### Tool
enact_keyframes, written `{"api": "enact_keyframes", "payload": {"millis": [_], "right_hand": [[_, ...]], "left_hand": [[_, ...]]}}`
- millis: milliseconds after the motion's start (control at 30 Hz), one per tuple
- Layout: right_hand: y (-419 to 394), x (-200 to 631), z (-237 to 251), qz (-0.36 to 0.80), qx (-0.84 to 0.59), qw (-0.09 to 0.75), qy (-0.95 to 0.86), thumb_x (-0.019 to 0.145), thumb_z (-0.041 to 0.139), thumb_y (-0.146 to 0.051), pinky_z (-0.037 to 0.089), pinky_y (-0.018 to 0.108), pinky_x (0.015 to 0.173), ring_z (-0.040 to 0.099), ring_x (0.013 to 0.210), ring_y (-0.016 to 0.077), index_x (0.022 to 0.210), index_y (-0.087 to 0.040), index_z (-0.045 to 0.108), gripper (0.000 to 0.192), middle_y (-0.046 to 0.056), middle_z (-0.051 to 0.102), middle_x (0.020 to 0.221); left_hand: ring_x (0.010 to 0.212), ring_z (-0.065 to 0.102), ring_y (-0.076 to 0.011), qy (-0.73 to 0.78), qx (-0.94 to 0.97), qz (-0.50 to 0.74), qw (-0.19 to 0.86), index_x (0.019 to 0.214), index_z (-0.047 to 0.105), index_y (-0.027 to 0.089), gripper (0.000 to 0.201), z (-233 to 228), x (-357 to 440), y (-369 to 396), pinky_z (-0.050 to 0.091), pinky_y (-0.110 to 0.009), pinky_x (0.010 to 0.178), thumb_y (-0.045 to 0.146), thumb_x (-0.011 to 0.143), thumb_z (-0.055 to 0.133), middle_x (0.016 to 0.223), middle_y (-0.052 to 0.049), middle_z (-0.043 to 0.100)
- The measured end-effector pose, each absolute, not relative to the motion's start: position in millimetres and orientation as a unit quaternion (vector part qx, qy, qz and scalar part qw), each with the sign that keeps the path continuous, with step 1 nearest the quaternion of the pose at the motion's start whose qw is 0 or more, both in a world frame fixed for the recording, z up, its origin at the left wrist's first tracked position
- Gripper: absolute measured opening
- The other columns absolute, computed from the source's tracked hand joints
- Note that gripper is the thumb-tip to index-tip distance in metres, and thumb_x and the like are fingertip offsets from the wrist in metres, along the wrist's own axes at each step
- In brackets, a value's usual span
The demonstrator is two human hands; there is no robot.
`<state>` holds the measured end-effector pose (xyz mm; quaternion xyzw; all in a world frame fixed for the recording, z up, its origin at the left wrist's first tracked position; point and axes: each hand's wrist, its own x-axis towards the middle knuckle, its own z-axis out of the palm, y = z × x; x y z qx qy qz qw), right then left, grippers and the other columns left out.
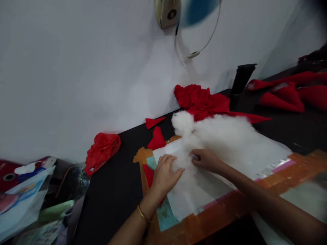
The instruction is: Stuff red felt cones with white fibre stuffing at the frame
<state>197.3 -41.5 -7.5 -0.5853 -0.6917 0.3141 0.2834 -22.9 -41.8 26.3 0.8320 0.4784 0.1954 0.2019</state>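
A big heap of white stuffing fibre [224, 139] lies on a taped board [212, 217] on the dark table [114, 183]. My left hand [165, 175] rests flat on the near edge of the fibre, fingers spread, with a red fabric piece [149, 174] partly hidden under it. My right hand [205, 160] pinches a tuft of the fibre just to the right of the left hand. A gold bangle [143, 215] is on my left wrist.
Red fabric cones [156, 139] and a crumpled red cloth pile [201, 100] lie behind the fibre. More red cones [283, 98] sit far right, beside a black tube [242, 80]. A red plastic bag [102, 149] and packets [22, 194] are at left. A wall fan [178, 12] hangs above.
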Motion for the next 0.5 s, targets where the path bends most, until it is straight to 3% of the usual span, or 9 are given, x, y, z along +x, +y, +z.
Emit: {"api": "enact_keyframes", "payload": {"millis": [100,233,367,433,500], "right_hand": [[-44,186,-1,0.368,-0.572,0.289,-0.673,0.069,0.048,-0.019,0.034,0.022,0.048,0.048,0.050,0.0111,0.078,-0.018,0.064,0.018,-0.005,0.053,0.056],[-40,188,3,0.406,-0.566,0.293,-0.655,0.069,0.049,-0.020,0.036,0.020,0.045,0.048,0.048,0.0103,0.080,-0.019,0.063,0.018,-0.006,0.053,0.055],[-35,206,0,0.388,-0.594,0.300,-0.638,0.065,0.053,-0.018,0.035,0.021,0.044,0.046,0.046,0.0105,0.077,-0.018,0.063,0.015,-0.006,0.051,0.053],[-34,212,-2,0.390,-0.598,0.298,-0.634,0.068,0.053,-0.020,0.036,0.022,0.046,0.048,0.047,0.0115,0.084,-0.018,0.064,0.020,-0.006,0.052,0.054],[-35,214,-5,0.411,-0.585,0.301,-0.631,0.073,0.055,-0.024,0.040,0.024,0.050,0.053,0.051,0.0133,0.097,-0.018,0.064,0.027,-0.005,0.056,0.057]], "left_hand": [[0.101,0.056,-0.0285,0.489,0.832,0.168,0.204,0.099,0.061,0.018,0.034,24,-3,-49,0.045,-0.039,0.086,0.043,0.076,0.069,0.102,-0.010,0.063],[0.085,0.057,-0.0231,0.511,0.811,0.163,0.232,0.076,0.059,0.019,0.003,15,2,-43,0.043,-0.033,0.077,0.020,0.077,0.061,0.082,-0.005,0.063],[0.062,0.050,-0.0151,0.537,0.779,0.186,0.263,0.065,0.052,0.020,0.017,10,-22,-29,0.037,-0.026,0.059,0.021,0.081,0.056,0.061,0.003,0.051],[0.057,0.047,-0.0138,0.550,0.767,0.184,0.274,0.064,0.052,0.019,0.022,9,-33,-25,0.034,-0.025,0.054,0.027,0.084,0.055,0.057,0.004,0.047],[0.063,0.052,-0.0152,0.559,0.758,0.198,0.269,0.072,0.056,0.018,0.018,10,-39,-26,0.038,-0.026,0.058,0.031,0.083,0.058,0.064,0.002,0.053]]}}
